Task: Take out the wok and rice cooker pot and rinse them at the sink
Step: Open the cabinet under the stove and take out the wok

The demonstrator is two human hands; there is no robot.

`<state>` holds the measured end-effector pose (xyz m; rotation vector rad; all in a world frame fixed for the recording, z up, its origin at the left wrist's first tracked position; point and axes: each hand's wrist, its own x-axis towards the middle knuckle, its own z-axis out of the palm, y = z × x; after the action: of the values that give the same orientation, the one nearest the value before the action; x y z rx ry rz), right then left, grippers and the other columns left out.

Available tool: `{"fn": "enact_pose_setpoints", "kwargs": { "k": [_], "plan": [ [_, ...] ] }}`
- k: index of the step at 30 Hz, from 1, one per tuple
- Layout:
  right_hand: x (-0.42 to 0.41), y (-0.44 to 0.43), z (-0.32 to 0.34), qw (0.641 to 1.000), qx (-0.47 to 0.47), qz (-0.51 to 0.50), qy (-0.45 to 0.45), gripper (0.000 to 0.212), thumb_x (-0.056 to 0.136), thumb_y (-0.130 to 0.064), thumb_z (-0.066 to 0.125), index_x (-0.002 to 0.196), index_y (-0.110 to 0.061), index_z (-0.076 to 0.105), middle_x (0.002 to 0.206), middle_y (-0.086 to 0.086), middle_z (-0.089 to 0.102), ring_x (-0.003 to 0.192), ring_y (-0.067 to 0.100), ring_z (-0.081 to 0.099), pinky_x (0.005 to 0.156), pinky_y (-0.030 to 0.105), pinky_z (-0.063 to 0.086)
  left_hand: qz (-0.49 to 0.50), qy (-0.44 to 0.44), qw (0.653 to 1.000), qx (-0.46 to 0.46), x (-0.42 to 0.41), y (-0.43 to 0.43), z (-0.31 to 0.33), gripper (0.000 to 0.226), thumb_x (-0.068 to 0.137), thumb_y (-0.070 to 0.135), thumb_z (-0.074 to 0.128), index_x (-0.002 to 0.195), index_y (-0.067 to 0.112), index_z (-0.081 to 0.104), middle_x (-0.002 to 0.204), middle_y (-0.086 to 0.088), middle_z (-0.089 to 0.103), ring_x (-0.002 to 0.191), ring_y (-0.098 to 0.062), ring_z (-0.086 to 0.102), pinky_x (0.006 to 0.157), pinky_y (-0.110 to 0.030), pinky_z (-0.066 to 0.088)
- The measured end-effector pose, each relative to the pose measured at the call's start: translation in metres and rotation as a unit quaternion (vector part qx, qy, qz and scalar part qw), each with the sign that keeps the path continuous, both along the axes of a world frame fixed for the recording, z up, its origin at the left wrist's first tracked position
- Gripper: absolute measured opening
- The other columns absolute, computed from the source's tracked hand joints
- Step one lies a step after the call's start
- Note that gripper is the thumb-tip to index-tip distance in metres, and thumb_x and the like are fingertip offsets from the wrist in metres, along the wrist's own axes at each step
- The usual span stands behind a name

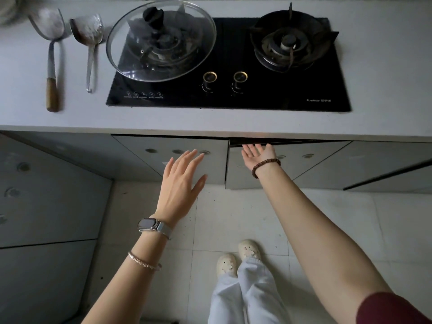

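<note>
No wok and no rice cooker pot can be seen. Under the worktop are two grey cabinet doors. My left hand (181, 181), fingers straight and spread, hovers in front of the left door (145, 157). My right hand (257, 154) is palm up, its fingertips at the top edge of the right door (308, 167), where a dark gap shows between door and worktop. Neither hand holds anything.
A black gas hob (233, 90) lies on the grey worktop (210, 122), with a glass lid (161, 40) over its left burner. A spatula (52, 66) and a ladle (90, 43) lie to the left. More cabinets stand at left; my feet are on the tiled floor.
</note>
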<state>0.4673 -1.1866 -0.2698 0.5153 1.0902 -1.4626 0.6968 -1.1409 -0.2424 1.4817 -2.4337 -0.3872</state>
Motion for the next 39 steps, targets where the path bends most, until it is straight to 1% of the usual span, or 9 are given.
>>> {"fn": "enact_pose_setpoints", "kwargs": {
  "k": [10,15,17,20,23,26,29,35,39],
  "plan": [
    [-0.013,0.101,-0.001,0.999,0.035,0.036,0.0,0.046,0.103,-0.034,0.032,0.137,-0.003,0.038,0.133,0.021,0.044,0.126,0.036,0.048,0.102,0.048,0.043,-0.06,-0.027,0.997,0.037,-0.026,0.027,-0.004,0.055,0.095,0.047,0.033,0.143,0.02,0.043,0.148,-0.003,0.043,0.14,-0.022,0.034,0.118,-0.044,0.019],
    [-0.028,0.15,-0.006,0.997,0.048,0.057,0.008,0.042,0.102,-0.035,0.034,0.12,0.0,0.048,0.105,0.02,0.056,0.094,0.032,0.06,0.081,0.047,0.054,-0.101,-0.049,0.992,0.062,-0.048,0.059,-0.01,0.055,0.096,0.048,0.032,0.143,0.021,0.043,0.147,-0.003,0.044,0.139,-0.023,0.036,0.118,-0.045,0.021],
    [-0.037,0.17,-0.007,0.996,0.06,0.065,0.012,0.04,0.102,-0.034,0.035,0.107,0.001,0.054,0.1,0.02,0.058,0.089,0.031,0.06,0.077,0.045,0.053,-0.113,-0.054,0.99,0.068,-0.057,0.072,-0.013,0.055,0.096,0.048,0.032,0.142,0.021,0.043,0.147,-0.002,0.044,0.139,-0.022,0.036,0.118,-0.044,0.021],
    [-0.057,0.2,-0.004,0.992,0.078,0.096,0.029,0.04,0.102,-0.033,0.034,0.094,-0.002,0.057,0.092,0.016,0.059,0.084,0.029,0.059,0.08,0.043,0.052,-0.132,-0.067,0.985,0.084,-0.077,0.089,-0.015,0.054,0.096,0.05,0.031,0.143,0.023,0.042,0.149,0.0,0.042,0.14,-0.02,0.035,0.119,-0.043,0.018],
    [-0.083,0.232,0.0,0.985,0.103,0.132,0.052,0.039,0.101,-0.032,0.032,0.099,-0.002,0.057,0.091,0.014,0.057,0.08,0.026,0.056,0.089,0.043,0.046,-0.151,-0.068,0.982,0.088,-0.102,0.103,-0.013,0.054,0.096,0.049,0.031,0.142,0.023,0.042,0.148,-0.001,0.043,0.139,-0.021,0.036,0.118,-0.043,0.019],
    [-0.117,0.268,0.005,0.974,0.127,0.17,0.08,0.045,0.102,-0.034,0.032,0.119,0.0,0.055,0.104,0.016,0.059,0.086,0.026,0.057,0.093,0.042,0.045,-0.174,-0.063,0.979,0.087,-0.133,0.117,-0.009,0.05,0.098,0.045,0.038,0.142,0.022,0.043,0.149,-0.002,0.042,0.139,-0.023,0.036,0.118,-0.044,0.02],
    [-0.16,0.299,0.013,0.956,0.151,0.215,0.128,0.055,0.102,-0.039,0.026,0.127,0.001,0.054,0.129,0.02,0.054,0.114,0.031,0.054,0.1,0.04,0.043,-0.2,-0.066,0.974,0.083,-0.166,0.134,-0.007,0.053,0.098,0.047,0.032,0.142,0.021,0.043,0.149,-0.002,0.042,0.14,-0.022,0.035,0.118,-0.044,0.021],
    [-0.231,0.34,0.022,0.937,0.171,0.221,0.208,0.06,0.103,-0.041,0.024,0.132,0.004,0.05,0.142,0.018,0.046,0.133,0.027,0.042,0.115,0.034,0.028,-0.224,-0.081,0.967,0.087,-0.221,0.171,-0.014,0.058,0.094,0.052,0.025,0.142,0.024,0.041,0.148,0.0,0.043,0.139,-0.021,0.035,0.119,-0.043,0.02],
    [-0.269,0.354,0.023,0.926,0.177,0.223,0.247,0.061,0.103,-0.042,0.02,0.136,0.002,0.046,0.147,0.016,0.042,0.138,0.026,0.035,0.116,0.032,0.021,-0.232,-0.071,0.966,0.084,-0.25,0.19,-0.015,0.057,0.095,0.053,0.024,0.143,0.026,0.04,0.148,0.001,0.042,0.14,-0.02,0.034,0.119,-0.042,0.018]
  ]
}}
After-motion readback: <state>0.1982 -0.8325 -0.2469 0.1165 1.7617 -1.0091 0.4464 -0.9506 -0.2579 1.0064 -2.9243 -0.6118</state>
